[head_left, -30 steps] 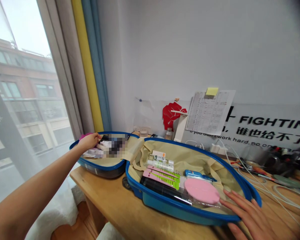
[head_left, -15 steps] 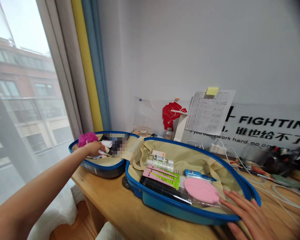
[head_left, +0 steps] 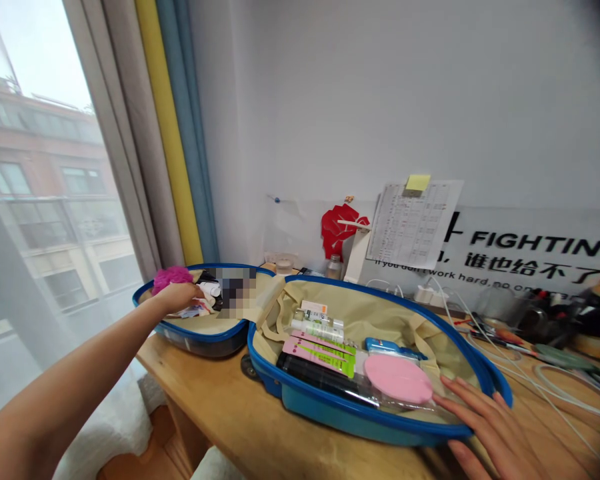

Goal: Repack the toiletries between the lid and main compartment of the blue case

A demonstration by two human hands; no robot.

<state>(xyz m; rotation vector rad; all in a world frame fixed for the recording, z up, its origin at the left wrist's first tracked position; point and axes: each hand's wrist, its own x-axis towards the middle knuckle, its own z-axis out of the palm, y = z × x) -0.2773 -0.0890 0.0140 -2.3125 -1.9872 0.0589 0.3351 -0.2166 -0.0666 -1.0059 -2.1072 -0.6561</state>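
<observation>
A blue-rimmed suitcase [head_left: 370,427] with a beige lining lies open on a wooden table. My left hand [head_left: 180,298] reaches into its left half, beside a purple bath puff [head_left: 172,277]. Its fingers look bent together over small white items [head_left: 211,289] and a packet [head_left: 194,311]; what they hold is hidden. My right hand [head_left: 490,423] is open, fingers spread over the near right rim, by a pink oval pad [head_left: 398,379]. Pink-and-green sachets [head_left: 320,353], a white tube [head_left: 320,331], a black flat item [head_left: 325,381] and a blue packet [head_left: 393,347] lie in the right half.
The suitcase stands on a wooden table [head_left: 240,407] against a wall. Behind and right are white cables [head_left: 570,393], a power adapter [head_left: 427,293] and pen cups [head_left: 500,310]. A curtained window [head_left: 35,200] is at the left. Part of the left half is pixelated.
My left hand has drawn back slightly to the left, towards the bath puff, and more of the packet beneath it shows. My right hand stays at the rim. The view has shifted a little.
</observation>
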